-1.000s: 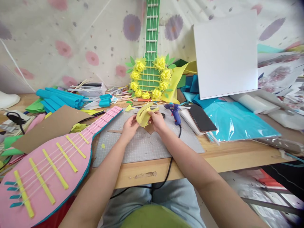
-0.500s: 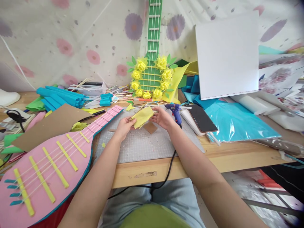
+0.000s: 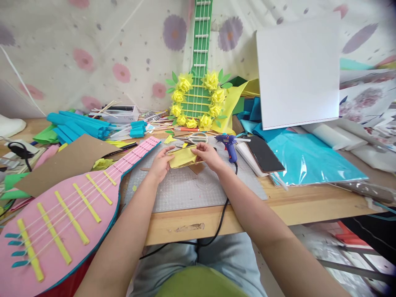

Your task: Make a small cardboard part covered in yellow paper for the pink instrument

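Between my two hands is a small yellow paper-covered piece (image 3: 183,157) with a brown cardboard-like edge, held above the grey cutting mat (image 3: 188,194). My left hand (image 3: 161,164) grips its left end, thumb on top. The fingers of my right hand (image 3: 208,155) close on its upper right corner. Partly under the piece lies a brown cardboard scrap (image 3: 197,168). Scissors (image 3: 198,137) rest just beyond my right hand, and a blue glue gun (image 3: 228,146) with a white glue stick lies to its right.
A pink paper guitar (image 3: 71,218) covers the left front. At the back stands a green guitar (image 3: 199,82) ringed with yellow paper flowers. To the right are a dark phone-like slab (image 3: 264,154), blue wrapped sheets (image 3: 312,159) and a white board (image 3: 298,78). A black cord (image 3: 223,218) crosses the table's edge.
The yellow piece has tilted, so its long edge now faces me. My right hand has shifted from beside its right end to gripping its upper corner. The scissors show more.
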Demonstrator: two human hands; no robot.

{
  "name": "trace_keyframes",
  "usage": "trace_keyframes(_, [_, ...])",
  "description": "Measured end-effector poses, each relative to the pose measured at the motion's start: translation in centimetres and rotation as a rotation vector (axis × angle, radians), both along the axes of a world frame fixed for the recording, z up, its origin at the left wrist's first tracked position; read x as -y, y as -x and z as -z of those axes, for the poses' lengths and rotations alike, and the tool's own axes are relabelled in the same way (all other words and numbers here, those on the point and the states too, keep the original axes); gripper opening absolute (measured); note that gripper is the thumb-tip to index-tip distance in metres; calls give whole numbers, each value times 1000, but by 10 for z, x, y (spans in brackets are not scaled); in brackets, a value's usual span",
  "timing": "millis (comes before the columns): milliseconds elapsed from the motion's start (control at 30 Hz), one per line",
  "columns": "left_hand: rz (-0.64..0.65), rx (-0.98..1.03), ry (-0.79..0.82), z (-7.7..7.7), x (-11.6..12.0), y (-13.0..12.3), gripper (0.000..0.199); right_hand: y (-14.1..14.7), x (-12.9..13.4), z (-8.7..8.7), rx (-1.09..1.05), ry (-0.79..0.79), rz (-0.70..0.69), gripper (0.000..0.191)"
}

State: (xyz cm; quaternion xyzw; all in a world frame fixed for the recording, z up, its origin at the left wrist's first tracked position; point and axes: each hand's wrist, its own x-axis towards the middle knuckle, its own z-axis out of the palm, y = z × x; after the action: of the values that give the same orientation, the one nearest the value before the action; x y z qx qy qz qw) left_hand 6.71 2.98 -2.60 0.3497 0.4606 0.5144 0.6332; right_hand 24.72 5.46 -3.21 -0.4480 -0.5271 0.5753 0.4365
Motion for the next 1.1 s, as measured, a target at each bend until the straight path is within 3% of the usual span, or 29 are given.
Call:
trace_keyframes(100, [-43,19,21,-2,0,-1,27,1,-1,2,14,-101,23,36])
trace_keyframes(367, [-63,-18,6,1,-1,-2,28,1,-8,11,134,-271,142,30])
trace_keyframes(500, [-79,-33,-34,6,-3,-2,29,1,-5,8,125,-191,135,36])
trace_keyframes(733, [-32,-73,34,3,1,-6,30,-3,2,4,-90,97,-98,46])
trace_keyframes(1100, [-5,-14,78,8,-2,-6,12,4,4,6,-193,136,-85,36])
